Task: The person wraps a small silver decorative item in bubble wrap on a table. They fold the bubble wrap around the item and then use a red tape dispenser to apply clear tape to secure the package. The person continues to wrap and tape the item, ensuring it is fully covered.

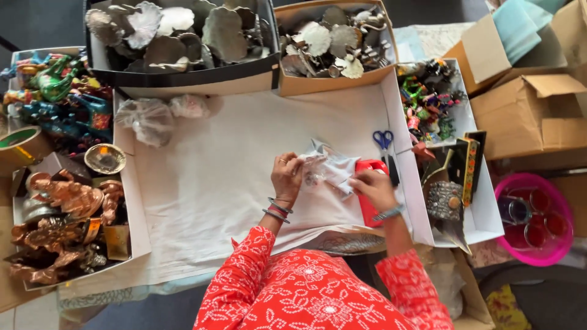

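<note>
My left hand (286, 176) and my right hand (373, 187) both grip a clear crinkled plastic bag (330, 166) with a small metal piece inside, held just above a white sheet (220, 177). The left hand pinches the bag's left side; the right hand holds its right edge. A red tape dispenser (369, 208) lies partly under my right hand. Bangles sit on both wrists and my sleeves are red with white print.
Blue-handled scissors (383, 140) lie right of the bag. Two boxes of silver leaf-shaped pieces (183, 30) (333, 36) stand at the back. Wrapped bags (153, 116) lie back left. Copper figurines (67, 208), coloured figurines (58, 91) (428, 98), cardboard boxes (526, 110) and a pink tub (535, 220) surround the sheet.
</note>
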